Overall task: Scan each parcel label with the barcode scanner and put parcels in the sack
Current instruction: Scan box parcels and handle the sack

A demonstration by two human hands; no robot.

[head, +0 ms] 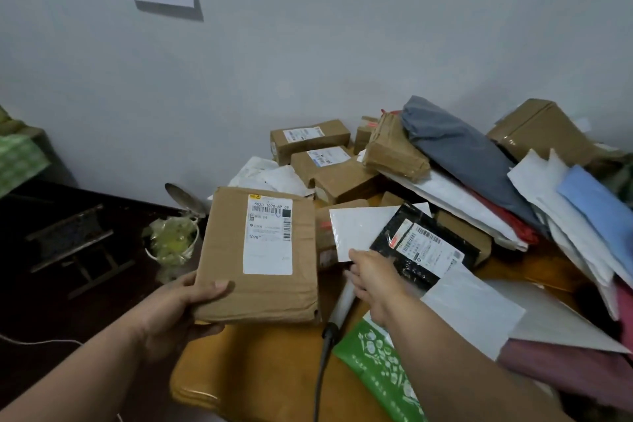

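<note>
Cardboard parcel [260,257] in left hand [171,312]; right hand [373,281] grips one scanner [342,301].

Makeshift mailroom: parcel heap [428,181], bare wall [342,27]

On the white label [268,235] of the brown parcel [260,257] at lower centre of the frame we read "5020 T098-69 69" above its barcode and "T098" lower down, while the print on the other parcels' labels is too small for us to read.
</note>
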